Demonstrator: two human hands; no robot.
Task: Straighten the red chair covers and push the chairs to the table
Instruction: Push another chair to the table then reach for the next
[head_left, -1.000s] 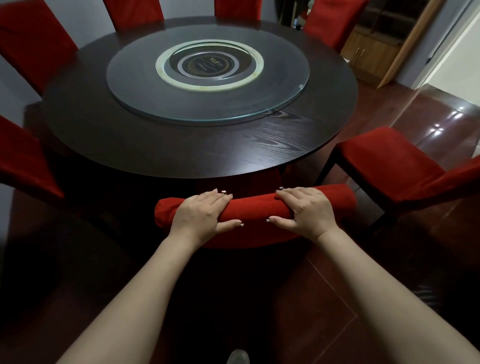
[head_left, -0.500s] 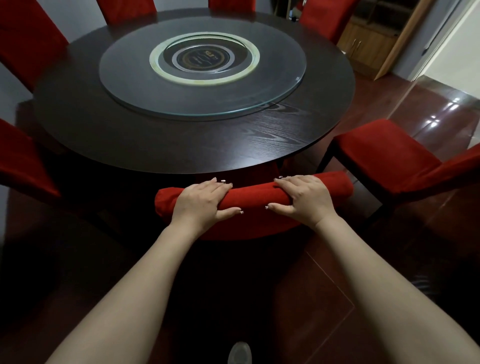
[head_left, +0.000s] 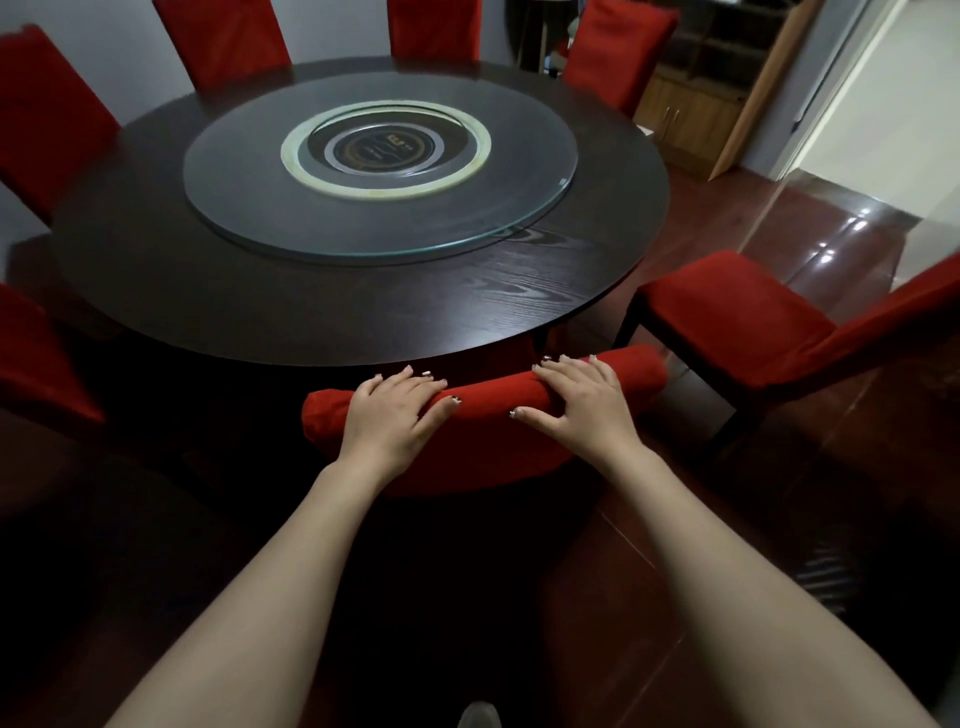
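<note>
Left hand: the left hand (head_left: 387, 415) lies on the chair (head_left: 483, 399) top, fingers laid flat over it, thumb out on the near side.
Right hand: the right hand (head_left: 576, 405) lies the same way, fingers a bit spread, pressing on the cover (head_left: 641, 371).
Chair: it is right in front of the person, its top just beside the table (head_left: 363, 317) edge.
Which way: the top runs side to side, with one hand on each half. The table is straight ahead, past the fingers. The right end looks nearer the table, so the left hand likely must push more.
Side chair: the side chair (head_left: 727, 306) on the right stands out from the table.
</note>
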